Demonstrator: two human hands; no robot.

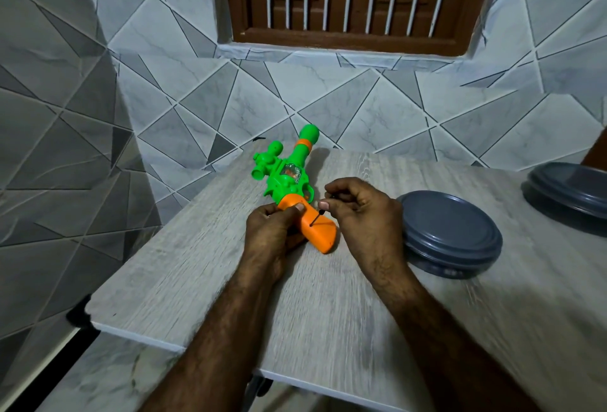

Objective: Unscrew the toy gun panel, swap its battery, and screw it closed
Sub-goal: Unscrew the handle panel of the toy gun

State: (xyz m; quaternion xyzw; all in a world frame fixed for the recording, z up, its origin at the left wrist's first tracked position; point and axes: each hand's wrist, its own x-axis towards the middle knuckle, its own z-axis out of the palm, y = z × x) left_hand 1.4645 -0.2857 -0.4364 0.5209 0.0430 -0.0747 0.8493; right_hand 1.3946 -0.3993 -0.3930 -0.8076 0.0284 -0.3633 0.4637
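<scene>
Toy gun [285,178] at table [197,247] edge | left grip [272,234] clasps handle [323,237] | right grip [358,211] pinches screwdriver [316,218]

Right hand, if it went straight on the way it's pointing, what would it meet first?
The right hand pinches a thin screwdriver aimed down-left. It would first meet the orange grip of the toy gun, where the tip seems to touch.

– What did the person's arms look like?
– Both forearms [230,329] were bare and hairy down to the wrists. The left hand [272,231] and right hand [361,214] showed short, blunt thumbnails [299,206].
</scene>
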